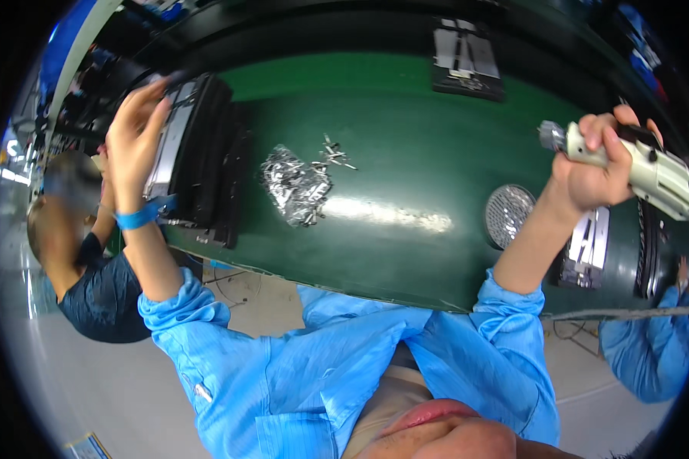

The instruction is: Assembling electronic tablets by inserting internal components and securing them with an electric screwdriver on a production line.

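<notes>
My right hand [601, 164] is wrapped round a cream-coloured handheld power tool [662, 174], raised over the right side of the green table. A silvery, ridged cap shows at the tool's left end. My left hand [136, 130], with a blue band at the wrist, is lifted beside a stack of black and silver flat units [199, 153]. Its thumb and fingers are apart, somewhat blurred, and hold nothing that I can see. Between my arms lie a crinkled clear bag of small silver parts [295, 186] and a few loose pin-like metal pieces [337, 154].
A round dish of small metal bits [511, 214] sits by my right forearm, near a flat silver unit [587, 249]. Another black-framed unit [467, 60] lies at the table's far side. A person in dark clothing [103, 294] is at left, a blue-sleeved person [647, 344] at right.
</notes>
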Available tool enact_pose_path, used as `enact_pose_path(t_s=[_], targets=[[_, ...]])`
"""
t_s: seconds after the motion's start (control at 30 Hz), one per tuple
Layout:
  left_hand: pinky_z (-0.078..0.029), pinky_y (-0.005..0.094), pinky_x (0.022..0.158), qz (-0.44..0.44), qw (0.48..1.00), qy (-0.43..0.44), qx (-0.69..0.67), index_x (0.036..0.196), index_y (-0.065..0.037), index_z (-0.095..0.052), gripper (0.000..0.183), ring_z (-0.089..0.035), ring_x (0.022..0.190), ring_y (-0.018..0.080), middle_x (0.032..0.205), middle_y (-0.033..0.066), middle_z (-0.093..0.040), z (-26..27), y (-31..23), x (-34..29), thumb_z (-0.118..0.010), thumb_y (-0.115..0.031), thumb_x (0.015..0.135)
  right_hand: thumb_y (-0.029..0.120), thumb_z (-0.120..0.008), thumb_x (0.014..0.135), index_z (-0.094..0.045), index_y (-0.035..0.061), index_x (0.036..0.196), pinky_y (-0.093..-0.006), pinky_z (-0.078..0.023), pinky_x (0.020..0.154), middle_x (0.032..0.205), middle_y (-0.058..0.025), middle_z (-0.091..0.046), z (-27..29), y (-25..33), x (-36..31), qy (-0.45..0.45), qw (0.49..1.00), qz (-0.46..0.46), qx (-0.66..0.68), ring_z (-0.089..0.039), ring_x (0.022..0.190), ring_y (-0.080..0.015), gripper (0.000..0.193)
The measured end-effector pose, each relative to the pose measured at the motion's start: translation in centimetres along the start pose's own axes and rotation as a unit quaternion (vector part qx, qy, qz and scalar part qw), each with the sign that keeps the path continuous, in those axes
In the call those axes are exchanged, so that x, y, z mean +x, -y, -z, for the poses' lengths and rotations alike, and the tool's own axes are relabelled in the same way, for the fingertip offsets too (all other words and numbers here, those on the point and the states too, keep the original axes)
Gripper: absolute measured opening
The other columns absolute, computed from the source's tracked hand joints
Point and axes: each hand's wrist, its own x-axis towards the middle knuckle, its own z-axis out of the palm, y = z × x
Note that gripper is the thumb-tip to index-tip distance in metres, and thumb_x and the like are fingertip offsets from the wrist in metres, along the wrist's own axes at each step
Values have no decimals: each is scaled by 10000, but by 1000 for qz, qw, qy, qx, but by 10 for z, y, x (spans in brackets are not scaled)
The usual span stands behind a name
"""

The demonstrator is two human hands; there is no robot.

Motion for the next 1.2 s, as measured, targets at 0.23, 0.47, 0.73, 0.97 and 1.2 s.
enact_pose_path(t_s=[0.23,0.47,0.73,0.97,1.2], targets=[[-464,350,848,223,940,252,-45,1043,69,-615,646,-609,986,251,1029,194,-637,-308,-92,55,-671,-504,752,-68,-493,638,-397,-10,1116,-273,-420,412,848,-249,-594,1,13,11,-2,997,52,-56,-446,432,-160,491],[-490,351,849,415,887,202,-11,1044,-19,-649,623,-570,1073,271,1100,148,-625,-435,-125,90,-796,-458,627,-99,-476,645,-374,-38,1116,-253,-420,386,844,-269,-591,29,41,31,37,982,130,-133,-447,422,-149,486],[-523,326,684,443,764,219,-415,935,94,-597,363,-649,692,232,892,165,-649,-469,-79,109,-754,-147,713,-96,-478,702,-405,17,1179,-290,-418,507,982,-230,-582,66,46,29,89,991,11,-97,-478,535,-157,496],[-543,329,729,384,730,211,-524,1039,61,-549,321,-650,809,221,953,158,-636,-260,-141,-39,-675,-62,771,-79,-518,695,-400,-42,1142,-246,-420,435,904,-233,-601,92,46,-36,89,980,-105,-145,-499,507,-119,463],[-402,312,964,400,764,183,-471,1373,28,-300,767,-516,1114,207,1228,129,-516,-200,-157,-198,-684,47,709,-86,-549,710,-416,-45,1150,-208,-440,489,895,-222,-616,107,31,-89,103,967,-175,-151,-515,564,-82,461]])
